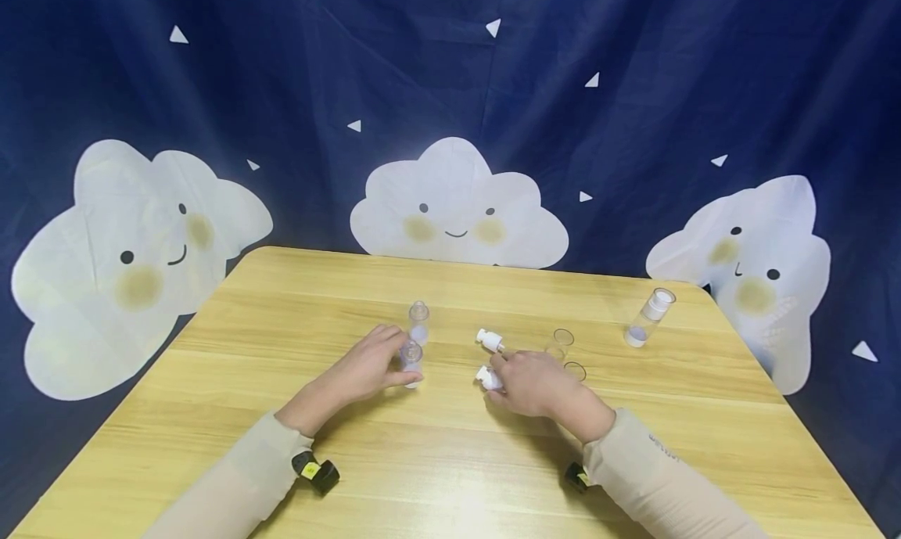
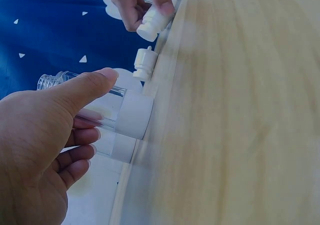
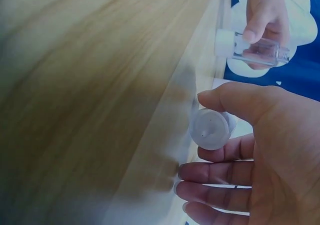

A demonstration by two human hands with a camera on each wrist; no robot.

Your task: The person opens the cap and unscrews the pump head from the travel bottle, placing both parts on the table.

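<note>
The left grip (image 1: 369,361) is holding the near bottle (image 1: 411,357) upright on the counter (image 1: 422,429), the far bottle (image 1: 418,322) standing just behind it. The right grip (image 1: 536,382) is pinching the near pump (image 1: 486,378); the far pump (image 1: 489,339) is lying just beyond.

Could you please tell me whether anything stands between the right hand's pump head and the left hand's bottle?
Nothing visible does: only wooden tabletop shows between the white pump head at the right hand and the clear bottle at the left hand. The other pump head is farther back.
</note>
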